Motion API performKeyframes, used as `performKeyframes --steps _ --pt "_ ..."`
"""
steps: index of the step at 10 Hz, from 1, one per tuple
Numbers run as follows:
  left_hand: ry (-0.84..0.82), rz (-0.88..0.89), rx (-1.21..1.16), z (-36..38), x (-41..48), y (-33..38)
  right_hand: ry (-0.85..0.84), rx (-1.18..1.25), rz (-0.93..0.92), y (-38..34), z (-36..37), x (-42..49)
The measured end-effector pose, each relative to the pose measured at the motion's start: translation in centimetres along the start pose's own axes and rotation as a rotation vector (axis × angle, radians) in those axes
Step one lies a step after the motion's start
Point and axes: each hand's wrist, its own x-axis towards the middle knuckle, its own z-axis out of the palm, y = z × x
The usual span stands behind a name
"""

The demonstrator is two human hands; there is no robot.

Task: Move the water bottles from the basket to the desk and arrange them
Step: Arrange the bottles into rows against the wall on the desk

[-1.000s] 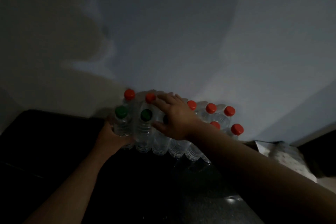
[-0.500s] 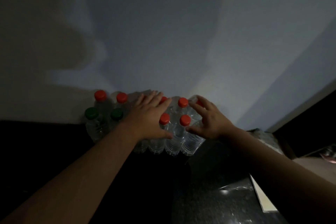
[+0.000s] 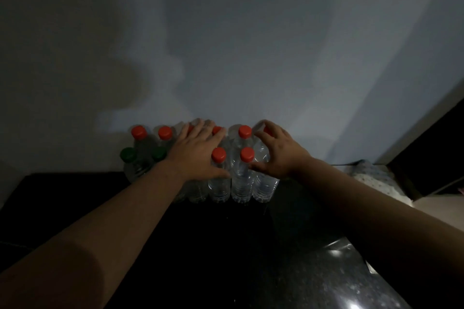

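Left hand (image 3: pixel 198 152): flat, fingers straight and together, palm down, resting across the tops of the mid-left bottles. Not gripping anything. Right hand (image 3: pixel 281 152): fingers arched, thumb opposed low, curled around the shoulder of the end bottle (image 3: pixel 263 183) at the right edge of the group. Both forearms come in from the bottom corners; the hands sit apart with two red-capped bottles showing between them.

Water bottles (image 3: pixel 241 183): clear plastic, upright, packed touching in two rows on the table (image 3: pixel 226 246), back row against the wall (image 3: pixel 251 45). Red caps (image 3: pixel 139 132) on most; two green caps (image 3: pixel 128 154) at the front left. Some caps are hidden under the hands, so no exact count.

Table: dark, near black; glossy speckled patch with light reflections at lower right. Patterned cloth (image 3: pixel 374 175) sits off the right end of the bottles, near but apart. Light is low and detail is poor.
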Motion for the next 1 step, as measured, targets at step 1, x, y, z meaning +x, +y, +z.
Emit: performKeyframes --steps 1 --pt "0.063 0.013 -0.051 -0.60 -2.39 -0.16 -0.006 -0.062 -0.006 -0.45 -0.18 -0.58"
